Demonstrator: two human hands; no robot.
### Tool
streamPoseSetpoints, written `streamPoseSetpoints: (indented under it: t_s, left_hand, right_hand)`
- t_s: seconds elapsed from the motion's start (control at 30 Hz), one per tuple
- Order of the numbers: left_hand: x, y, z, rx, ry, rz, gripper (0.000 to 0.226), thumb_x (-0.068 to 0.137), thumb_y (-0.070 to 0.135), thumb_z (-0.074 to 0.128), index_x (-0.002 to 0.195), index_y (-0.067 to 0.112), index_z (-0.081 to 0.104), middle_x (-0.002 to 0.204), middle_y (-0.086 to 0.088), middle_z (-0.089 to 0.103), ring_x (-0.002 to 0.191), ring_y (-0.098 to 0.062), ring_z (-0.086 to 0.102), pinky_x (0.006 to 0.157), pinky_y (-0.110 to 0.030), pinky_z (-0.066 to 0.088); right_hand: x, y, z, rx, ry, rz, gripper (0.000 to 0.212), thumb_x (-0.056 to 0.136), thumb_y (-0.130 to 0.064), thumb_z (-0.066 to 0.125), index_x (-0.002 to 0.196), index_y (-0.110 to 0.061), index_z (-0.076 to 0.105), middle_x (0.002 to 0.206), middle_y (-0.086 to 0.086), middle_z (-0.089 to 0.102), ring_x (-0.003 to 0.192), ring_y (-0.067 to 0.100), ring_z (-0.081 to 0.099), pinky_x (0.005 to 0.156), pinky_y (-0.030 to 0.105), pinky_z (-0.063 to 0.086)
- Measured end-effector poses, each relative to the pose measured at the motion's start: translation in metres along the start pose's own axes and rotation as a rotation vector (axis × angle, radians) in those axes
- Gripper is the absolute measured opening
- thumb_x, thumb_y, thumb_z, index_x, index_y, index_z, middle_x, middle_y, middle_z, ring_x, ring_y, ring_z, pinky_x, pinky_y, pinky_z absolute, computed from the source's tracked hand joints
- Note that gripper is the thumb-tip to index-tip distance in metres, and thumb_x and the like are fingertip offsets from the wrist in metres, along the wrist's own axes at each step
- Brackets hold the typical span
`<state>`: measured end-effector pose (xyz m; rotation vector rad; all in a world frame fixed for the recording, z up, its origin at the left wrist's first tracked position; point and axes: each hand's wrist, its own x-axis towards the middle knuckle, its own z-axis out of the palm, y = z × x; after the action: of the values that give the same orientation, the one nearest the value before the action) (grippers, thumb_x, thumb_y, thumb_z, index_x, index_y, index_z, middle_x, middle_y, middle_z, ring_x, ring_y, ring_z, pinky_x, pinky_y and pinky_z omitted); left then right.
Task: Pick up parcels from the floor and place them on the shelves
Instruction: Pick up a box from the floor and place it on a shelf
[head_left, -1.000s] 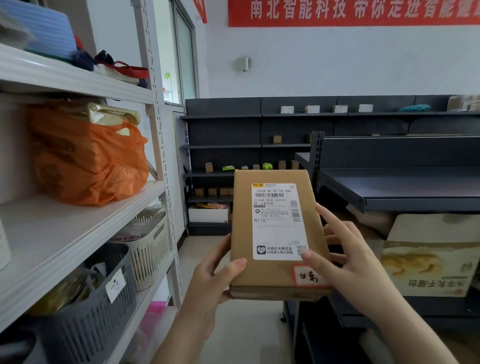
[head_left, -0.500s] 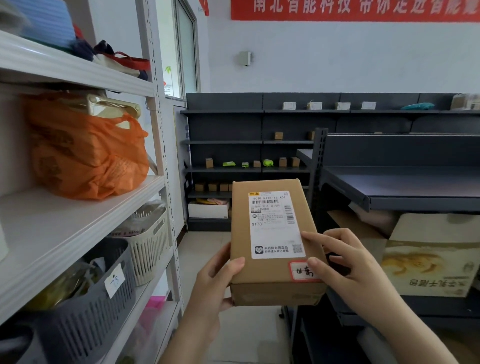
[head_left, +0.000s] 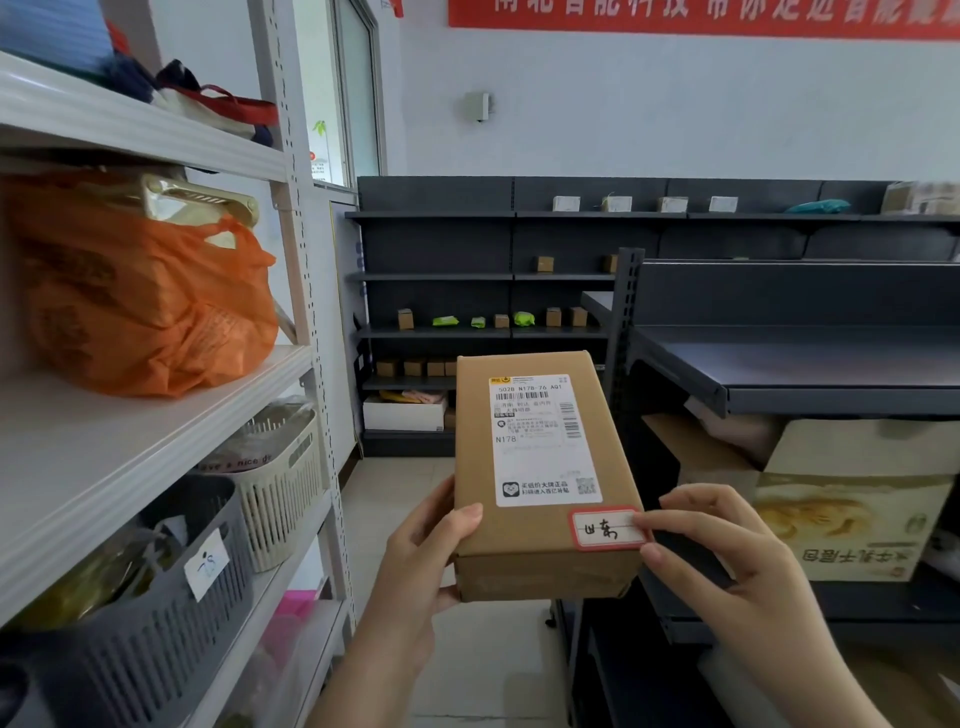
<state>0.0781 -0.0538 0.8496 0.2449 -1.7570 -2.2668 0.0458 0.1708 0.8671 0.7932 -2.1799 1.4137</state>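
Holding the parcel (head_left: 540, 473) in front of you, your left hand (head_left: 415, 566) grips its near left corner, thumb lying across the top face and fingers tucked underneath. Your right hand (head_left: 727, 561) meets the near right corner: the forefinger tip rests on the edge of the red-bordered sticker (head_left: 605, 528), the thumb presses the side just below it, and the other fingers curl loosely behind. The parcel is off the floor, tilted so its top face with the white label (head_left: 543, 439) looks up at you, far end pointing away.

Left of your left hand stands a white rack (head_left: 156, 431). A beige basket (head_left: 280, 483) and a grey basket (head_left: 156, 623) sit on its lower level, and an orange bag (head_left: 140, 296) sits on the level above them. Right of your right hand is a dark shelf (head_left: 805, 374), with a printed carton (head_left: 852, 499) beneath it. Beyond the parcel, a dark wall unit (head_left: 441, 244) carries small boxes in rows.
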Motion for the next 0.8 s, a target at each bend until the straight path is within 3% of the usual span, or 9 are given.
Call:
streamPoseSetpoints:
  t_s: [0.23,0.37,0.47,0.57,0.7,0.8]
  left_hand:
    - [0.004,-0.003,0.008,-0.013,-0.020,0.010,0.025,0.083,0.021,0.058,0.102,0.037,0.064,0.088,0.006,0.073,0.093,-0.020,0.063,0.067,-0.040,0.056]
    - [0.005,-0.003,0.012,-0.012,-0.049,0.005,0.025,0.083,0.021,0.057,0.103,0.035,0.064,0.076,0.014,0.074,0.089,-0.018,0.064,0.070,-0.041,0.057]
    - [0.004,-0.003,0.014,-0.014,-0.064,0.004,0.025,0.083,0.022,0.057,0.103,0.035,0.064,0.076,0.014,0.074,0.089,-0.017,0.064,0.066,-0.038,0.057]
    - [0.003,-0.001,0.017,-0.011,-0.091,-0.009,0.027,0.083,0.024,0.057,0.108,0.035,0.063,0.081,0.012,0.074,0.095,-0.020,0.063,0.071,-0.042,0.058]
    - [0.000,0.000,0.023,-0.015,-0.133,-0.007,0.032,0.082,0.026,0.058,0.113,0.033,0.061,0.093,0.005,0.071,0.096,-0.020,0.062,0.066,-0.038,0.057]
    - [-0.002,-0.002,0.028,-0.014,-0.206,-0.013,0.049,0.066,0.037,0.067,0.115,0.036,0.061,0.091,0.009,0.074,0.098,-0.020,0.062,0.069,-0.038,0.057]
  right_hand:
    - [-0.004,0.009,-0.002,0.043,0.051,0.040,0.051,0.058,-0.080,0.052,0.092,-0.044,0.069,0.102,-0.019,0.057,0.104,0.005,0.055,0.081,0.013,0.049]
    - [-0.006,0.009,-0.003,0.056,0.074,0.049,0.053,0.060,-0.076,0.056,0.099,-0.042,0.067,0.104,-0.013,0.059,0.104,0.011,0.057,0.085,0.017,0.049]
    - [-0.008,0.008,-0.004,0.081,0.081,0.085,0.059,0.057,-0.076,0.058,0.105,-0.043,0.062,0.108,-0.014,0.059,0.106,0.010,0.057,0.089,0.017,0.047]
    - [-0.011,0.008,-0.005,0.124,0.087,0.131,0.066,0.051,-0.072,0.065,0.111,-0.046,0.056,0.112,-0.016,0.059,0.109,0.005,0.056,0.092,0.019,0.047]
    - [-0.018,0.009,-0.006,0.248,0.057,0.237,0.079,0.047,-0.062,0.074,0.121,-0.042,0.054,0.120,-0.017,0.063,0.116,0.003,0.055,0.099,0.036,0.047]
    - [-0.022,0.001,-0.008,0.334,0.014,0.274,0.088,0.041,-0.068,0.075,0.122,-0.042,0.052,0.116,-0.021,0.066,0.112,0.000,0.058,0.090,0.025,0.051]
